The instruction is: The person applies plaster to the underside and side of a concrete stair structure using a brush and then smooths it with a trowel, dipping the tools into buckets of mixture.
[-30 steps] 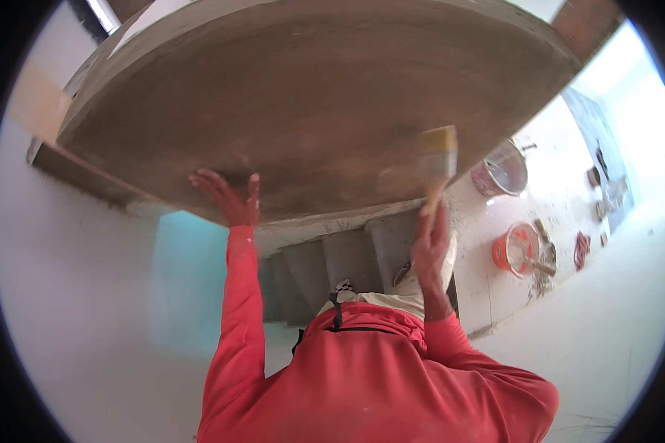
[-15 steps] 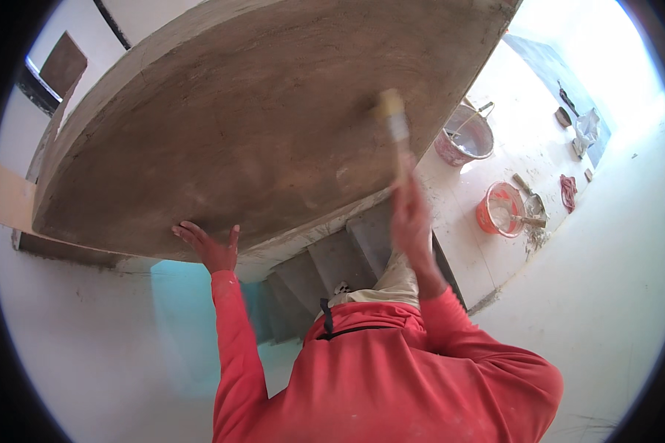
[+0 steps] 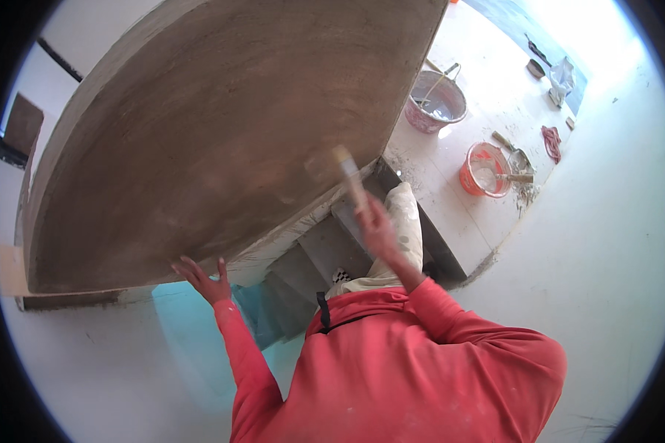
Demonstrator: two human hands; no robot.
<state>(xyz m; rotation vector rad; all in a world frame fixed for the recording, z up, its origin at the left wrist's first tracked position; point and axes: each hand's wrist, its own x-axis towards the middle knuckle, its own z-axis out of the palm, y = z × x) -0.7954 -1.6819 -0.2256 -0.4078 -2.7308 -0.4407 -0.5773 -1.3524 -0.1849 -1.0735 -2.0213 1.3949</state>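
Brown, curved-rimmed plaster panel (image 3: 222, 133): near its lower edge the right hand (image 3: 377, 227) grips a pale-handled brush (image 3: 352, 179), apparently for brushing it; the left hand (image 3: 208, 284) spreads open farther left. Further strokes need even contact.

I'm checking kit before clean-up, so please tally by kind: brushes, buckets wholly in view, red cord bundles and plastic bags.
Brush: 1, in the right hand
Buckets wholly in view: 2, a pinkish bucket and an orange bucket
Red cord bundle: 1
Pale plastic bag: 1
Total: 5
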